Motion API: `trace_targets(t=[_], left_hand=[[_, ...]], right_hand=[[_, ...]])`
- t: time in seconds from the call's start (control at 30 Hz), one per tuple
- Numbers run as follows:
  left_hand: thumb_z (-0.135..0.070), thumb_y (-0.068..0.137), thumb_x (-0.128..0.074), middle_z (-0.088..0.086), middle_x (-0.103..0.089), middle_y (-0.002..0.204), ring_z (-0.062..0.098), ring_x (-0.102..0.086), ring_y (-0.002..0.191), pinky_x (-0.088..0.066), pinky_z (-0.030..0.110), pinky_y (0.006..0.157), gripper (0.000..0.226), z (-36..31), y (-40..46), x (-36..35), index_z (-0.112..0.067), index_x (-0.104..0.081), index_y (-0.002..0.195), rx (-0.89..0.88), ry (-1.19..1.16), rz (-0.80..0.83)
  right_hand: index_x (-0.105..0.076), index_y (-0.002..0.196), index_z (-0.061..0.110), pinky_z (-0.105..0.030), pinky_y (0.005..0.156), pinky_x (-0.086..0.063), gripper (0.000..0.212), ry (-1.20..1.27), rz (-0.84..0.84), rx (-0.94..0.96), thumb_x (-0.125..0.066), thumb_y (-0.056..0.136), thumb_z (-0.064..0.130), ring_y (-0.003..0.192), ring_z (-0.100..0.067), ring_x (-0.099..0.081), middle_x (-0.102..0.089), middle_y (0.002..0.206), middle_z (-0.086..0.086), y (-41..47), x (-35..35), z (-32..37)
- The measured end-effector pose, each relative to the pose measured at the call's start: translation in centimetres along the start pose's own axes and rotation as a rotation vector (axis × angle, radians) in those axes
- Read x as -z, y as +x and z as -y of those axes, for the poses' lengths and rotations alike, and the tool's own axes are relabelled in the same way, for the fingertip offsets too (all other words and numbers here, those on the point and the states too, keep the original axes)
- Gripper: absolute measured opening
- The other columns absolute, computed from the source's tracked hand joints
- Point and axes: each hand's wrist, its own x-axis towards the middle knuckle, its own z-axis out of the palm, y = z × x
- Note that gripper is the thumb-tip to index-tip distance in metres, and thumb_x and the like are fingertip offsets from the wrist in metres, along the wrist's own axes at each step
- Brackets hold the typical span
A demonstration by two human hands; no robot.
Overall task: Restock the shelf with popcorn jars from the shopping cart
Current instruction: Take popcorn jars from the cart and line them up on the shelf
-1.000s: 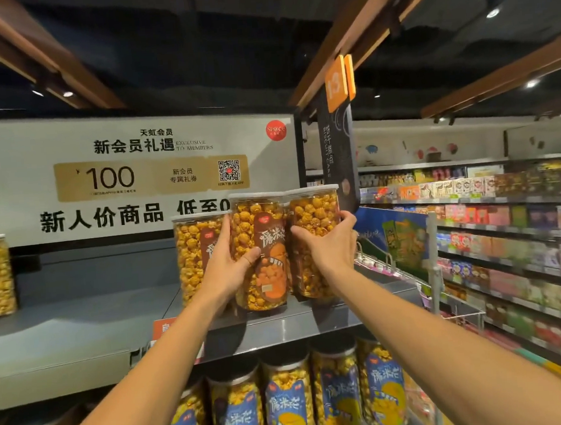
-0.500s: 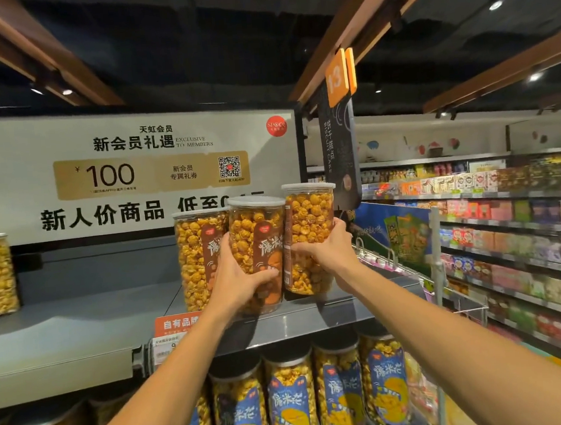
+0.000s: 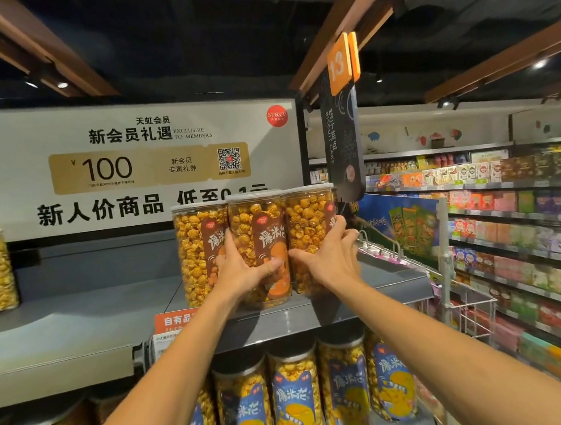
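Set down now, level w/ 3rd jar (image 3: 197,251) on top shelf (image 3: 80,312) — left hand (image 3: 240,271) wrapped round middle jar (image 3: 258,247), right hand (image 3: 329,258) round right jar (image 3: 310,233). Push back slow, keep upright — then let go.

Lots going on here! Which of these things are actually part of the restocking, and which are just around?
Part of the job:
- left hand on the middle brown-label jar
- right hand on the right brown-label jar
- third brown-label jar, standing beside them
- top shelf

Just around:
- blue-label jars on the shelf below
- membership poster
- aisle sign
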Motion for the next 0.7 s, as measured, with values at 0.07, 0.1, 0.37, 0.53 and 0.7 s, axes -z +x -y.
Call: trace_targets(t=[0.07,0.1,0.37,0.53,0.7], left_hand=[[-0.049,0.062,-0.088,0.011,-0.031,0.158,0.031,-0.032,0.145,-0.028,0.053,0.118,0.130,0.1,-0.2,0.0,-0.018,-0.005,0.157,0.011,-0.019,-0.008],[-0.045,0.068,-0.086,0.009,-0.038,0.154,0.030,-0.038,0.141,-0.031,0.050,0.117,0.119,0.2,-0.4,-0.1,-0.014,-0.009,0.155,0.034,-0.022,0.000],[-0.064,0.067,-0.078,0.017,-0.025,0.160,0.037,-0.028,0.146,-0.026,0.055,0.119,0.133,-0.9,-1.1,-0.1,-0.009,0.004,0.156,0.160,0.132,0.057],[-0.066,0.063,-0.080,0.012,-0.030,0.154,0.032,-0.029,0.143,-0.031,0.056,0.114,0.116,-3.0,-2.7,3.5,-0.020,-0.021,0.152,-0.070,0.087,-0.329],[-0.040,0.076,-0.082,0.022,-0.015,0.162,0.041,-0.018,0.149,-0.022,0.056,0.118,0.120,-0.4,0.2,9.2,-0.015,0.003,0.158,0.264,-0.042,-0.366]], right_hand=[[0.003,0.152,0.030,-0.058,0.107,-0.041,0.120,-0.019,0.058,0.009,-0.079,0.068,0.058,0.138,-0.041,-0.035,-0.021,0.148,-0.014,-0.2,0.0,-0.4],[0.008,0.153,0.032,-0.059,0.108,-0.040,0.123,-0.035,0.089,0.007,-0.079,0.069,0.055,0.139,-0.042,-0.033,-0.020,0.150,-0.015,-0.5,0.0,-0.7],[0.008,0.157,0.024,-0.056,0.113,-0.038,0.119,-0.010,0.197,-0.107,-0.081,0.079,0.041,0.139,-0.042,-0.039,-0.024,0.154,-0.021,-1.3,1.0,-0.4],[0.012,0.158,0.017,-0.053,0.117,-0.034,0.120,0.008,0.226,-0.164,-0.079,0.082,0.036,0.143,-0.043,-0.033,-0.020,0.159,-0.023,-1.3,1.4,0.4],[0.011,0.157,0.017,-0.053,0.117,-0.031,0.117,0.061,0.205,-0.170,-0.077,0.082,0.034,0.143,-0.042,-0.029,-0.021,0.156,-0.023,-2.1,1.4,0.7]])
